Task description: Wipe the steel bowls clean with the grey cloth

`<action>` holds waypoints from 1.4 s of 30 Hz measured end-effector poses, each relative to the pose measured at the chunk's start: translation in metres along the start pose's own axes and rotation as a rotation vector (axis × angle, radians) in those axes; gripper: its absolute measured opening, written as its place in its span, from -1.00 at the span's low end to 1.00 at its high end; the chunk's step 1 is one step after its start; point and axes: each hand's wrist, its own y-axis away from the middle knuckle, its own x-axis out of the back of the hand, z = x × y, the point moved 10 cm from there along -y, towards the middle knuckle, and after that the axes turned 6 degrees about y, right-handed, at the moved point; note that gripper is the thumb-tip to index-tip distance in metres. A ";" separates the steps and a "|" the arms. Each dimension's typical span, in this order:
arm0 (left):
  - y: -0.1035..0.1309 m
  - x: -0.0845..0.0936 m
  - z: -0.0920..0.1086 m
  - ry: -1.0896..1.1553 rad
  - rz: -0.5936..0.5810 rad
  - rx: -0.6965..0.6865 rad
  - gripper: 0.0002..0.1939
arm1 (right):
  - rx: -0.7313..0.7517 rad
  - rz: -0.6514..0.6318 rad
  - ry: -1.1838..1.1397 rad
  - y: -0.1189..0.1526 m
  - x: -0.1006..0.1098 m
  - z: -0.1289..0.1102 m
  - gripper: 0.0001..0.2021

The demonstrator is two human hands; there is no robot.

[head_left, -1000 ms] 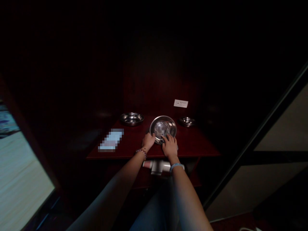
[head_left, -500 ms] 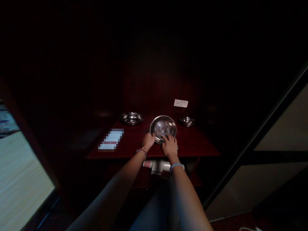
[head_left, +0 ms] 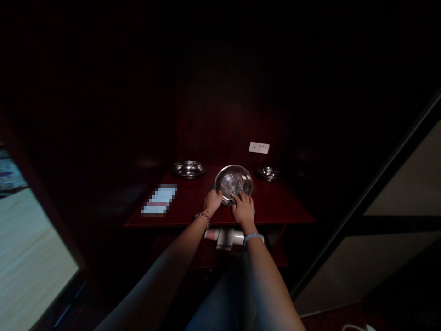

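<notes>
A round metal bowl (head_left: 230, 181) is tilted toward me above the dark red shelf (head_left: 189, 209). My left hand (head_left: 212, 201) grips its lower left rim, with the thumb at the edge. A grey cloth (head_left: 237, 191) lies against the inside of the bowl on the lower right. My right hand (head_left: 244, 209) is closed over that cloth and presses it to the metal; a bit of it shows beside the palm. Behind on the left stands another metal bowl (head_left: 189, 170), and smaller metal bowls (head_left: 268, 173) sit at the back right.
A blurred-out pale sheet (head_left: 160, 200) lies at the shelf's left. A white socket plate (head_left: 259, 147) is on the back wall. Below the shelf's front edge are white and pink cylindrical items (head_left: 224, 239). Dark walls flank the shelf.
</notes>
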 end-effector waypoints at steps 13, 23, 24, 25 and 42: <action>-0.001 -0.002 0.000 -0.010 -0.005 -0.019 -0.61 | 0.000 -0.011 -0.004 0.001 0.003 -0.001 -0.58; 0.003 0.002 0.004 -0.011 0.015 -0.019 -0.63 | -0.010 -0.024 0.006 0.001 0.002 0.000 -0.55; 0.003 0.002 0.003 -0.009 0.015 -0.017 -0.64 | -0.009 -0.025 0.010 0.001 0.002 0.000 -0.55; 0.003 0.002 0.003 -0.006 0.015 -0.017 -0.64 | -0.009 -0.026 0.013 0.001 0.002 0.000 -0.55; 0.006 0.005 0.006 0.017 0.013 -0.012 -0.64 | -0.011 -0.003 -0.004 0.001 0.002 0.000 -0.55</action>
